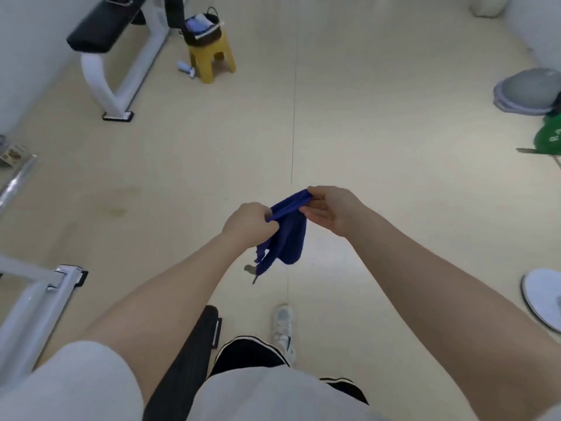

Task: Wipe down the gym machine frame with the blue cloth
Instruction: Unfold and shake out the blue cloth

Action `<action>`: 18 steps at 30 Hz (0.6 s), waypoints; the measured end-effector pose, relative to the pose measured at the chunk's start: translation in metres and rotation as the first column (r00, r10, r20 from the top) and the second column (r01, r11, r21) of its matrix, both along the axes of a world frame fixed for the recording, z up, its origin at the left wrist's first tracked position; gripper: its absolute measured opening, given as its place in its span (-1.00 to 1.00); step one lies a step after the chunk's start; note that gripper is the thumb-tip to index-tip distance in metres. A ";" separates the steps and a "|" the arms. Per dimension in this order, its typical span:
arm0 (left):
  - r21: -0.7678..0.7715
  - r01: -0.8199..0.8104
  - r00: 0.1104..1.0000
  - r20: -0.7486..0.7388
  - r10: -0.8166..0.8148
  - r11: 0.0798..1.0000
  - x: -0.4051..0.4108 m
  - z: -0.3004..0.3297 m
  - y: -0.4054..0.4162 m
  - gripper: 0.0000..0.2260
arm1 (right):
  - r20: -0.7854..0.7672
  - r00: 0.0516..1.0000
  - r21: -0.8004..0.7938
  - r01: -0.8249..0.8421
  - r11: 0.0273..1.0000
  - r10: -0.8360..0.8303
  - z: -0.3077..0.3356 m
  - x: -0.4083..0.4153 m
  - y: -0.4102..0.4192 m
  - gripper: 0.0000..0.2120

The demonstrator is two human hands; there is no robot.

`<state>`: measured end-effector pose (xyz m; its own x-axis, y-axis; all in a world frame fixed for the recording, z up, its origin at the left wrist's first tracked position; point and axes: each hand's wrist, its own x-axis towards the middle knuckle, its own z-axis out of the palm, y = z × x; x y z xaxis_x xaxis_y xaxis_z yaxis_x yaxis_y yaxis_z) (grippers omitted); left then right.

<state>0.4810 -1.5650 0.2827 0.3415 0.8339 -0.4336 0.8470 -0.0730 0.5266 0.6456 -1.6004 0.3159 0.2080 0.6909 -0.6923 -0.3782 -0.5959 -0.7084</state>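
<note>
you are holding the blue cloth [288, 229] out in front of you with both arms stretched forward, above the pale floor [379, 123]. your left hand [250, 224] is gripping one end of it, the fingers curled tight round the fabric. your right hand [329, 209] is pinching the other end between thumb and fingertips, the remaining fingers lying loosely bent beneath. the top edge of the cloth is running taut between the two hands, rising a little toward the right one, and the rest is hanging down in a bunched fold with a thin strip trailing at the lower left. the cloth is touching nothing but your hands.

the white gym machine frame [39, 302] is sitting at your lower left, well apart from the cloth, with a black padded seat [185, 360] lying under your left forearm. a second white-framed bench [118, 68] with a black pad is standing at the upper left, and near it a yellow stool [212, 60] is carrying a dark bag [202, 27]. along the right edge a grey half-ball trainer [528, 91] is resting on the floor, a green weight plate [552, 138] is lying just below it, and a white round base [543, 296] is showing lower down. your white shoe [283, 329] is planted on the floor below the cloth, and you are wearing dark striped shorts [252, 354].
</note>
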 end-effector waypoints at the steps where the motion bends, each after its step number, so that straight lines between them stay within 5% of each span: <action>1: 0.014 0.022 0.999 -0.027 -0.022 1.000 -0.001 0.005 0.035 -0.85 | 0.047 0.998 0.015 -0.043 0.999 0.043 0.002 0.002 0.034 -0.91; 4: 0.057 0.073 0.994 -0.085 -0.068 0.996 -0.009 0.021 0.127 -0.87 | 0.180 0.978 0.044 -0.114 0.993 0.104 0.010 0.006 0.132 -0.91; 8: 0.167 0.070 0.993 -0.104 -0.053 0.983 -0.016 0.023 0.245 -0.92 | 0.142 0.986 0.153 -0.112 0.982 0.090 0.013 0.011 0.264 -0.92; 14: 0.336 -0.097 0.994 -0.011 0.107 0.937 -0.032 -0.002 0.423 -0.93 | -0.295 0.928 0.214 -0.166 0.963 0.226 -0.009 -0.006 0.485 -0.84; 18: 0.303 -0.252 0.968 0.091 0.235 0.919 -0.048 0.000 0.534 -0.93 | -0.317 0.895 0.161 -0.277 0.947 0.315 -0.001 -0.024 0.619 -0.83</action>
